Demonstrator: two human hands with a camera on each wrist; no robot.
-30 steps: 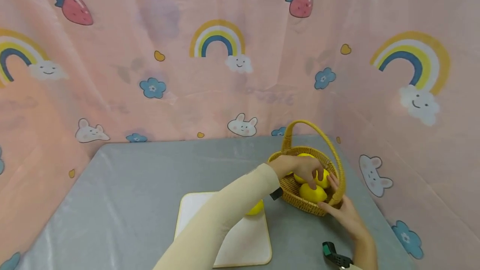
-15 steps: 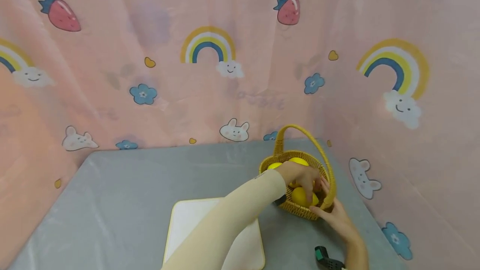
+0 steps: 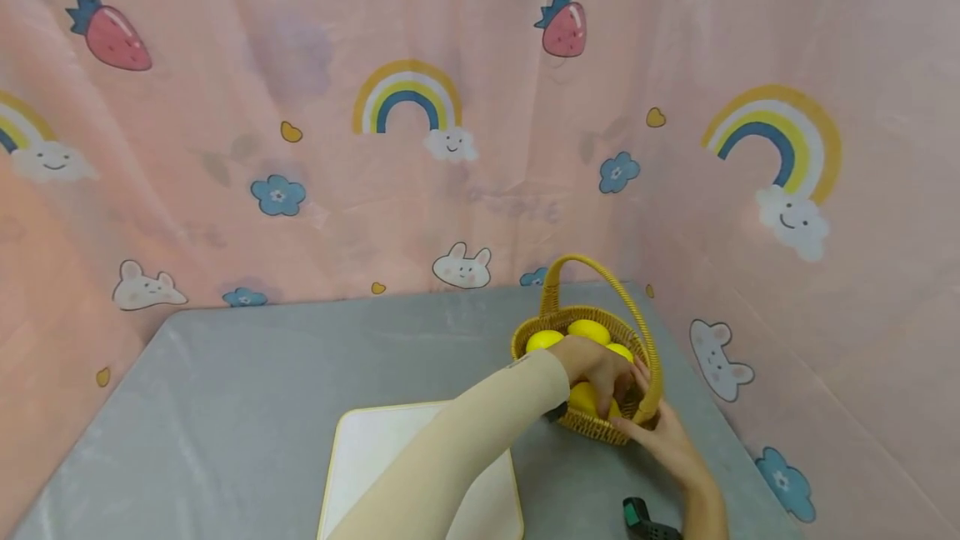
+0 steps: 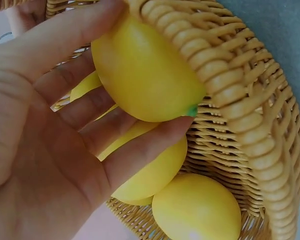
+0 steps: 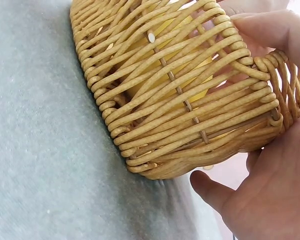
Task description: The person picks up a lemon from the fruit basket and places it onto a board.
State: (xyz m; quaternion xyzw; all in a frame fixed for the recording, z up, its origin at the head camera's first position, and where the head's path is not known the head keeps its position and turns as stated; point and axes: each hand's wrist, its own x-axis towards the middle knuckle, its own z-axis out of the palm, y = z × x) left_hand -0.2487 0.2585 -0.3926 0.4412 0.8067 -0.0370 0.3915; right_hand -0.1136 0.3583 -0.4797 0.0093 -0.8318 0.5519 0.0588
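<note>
In the head view, my left hand [image 3: 600, 369] reaches down into the yellow wicker basket [image 3: 528, 328], its fingers around a lemon [image 3: 584, 400] at the near end. The left wrist view has this lemon [image 4: 145, 75] between thumb and fingers, by the woven rim [image 4: 225, 95]. Several other lemons lie in the basket, one of them [image 3: 588, 330] towards the back. My right hand [image 3: 671, 444] grips the basket's right side near the foot of the handle. The right wrist view shows its thumb and palm [image 5: 275, 185] beside the wickerwork [image 5: 170, 100].
A white board with a yellow edge [image 3: 382, 440] lies on the grey tabletop [image 3: 247, 382], partly covered by my left sleeve. A pink patterned curtain [image 3: 510, 232] hangs behind the table and along its right side. The basket's arched handle [image 3: 611, 277] rises over the basket.
The head view has tilted and shifted, moving the scene down and left. My left fingers have closed around the near lemon. The lemon on the board is no longer visible. My right hand keeps its grip.
</note>
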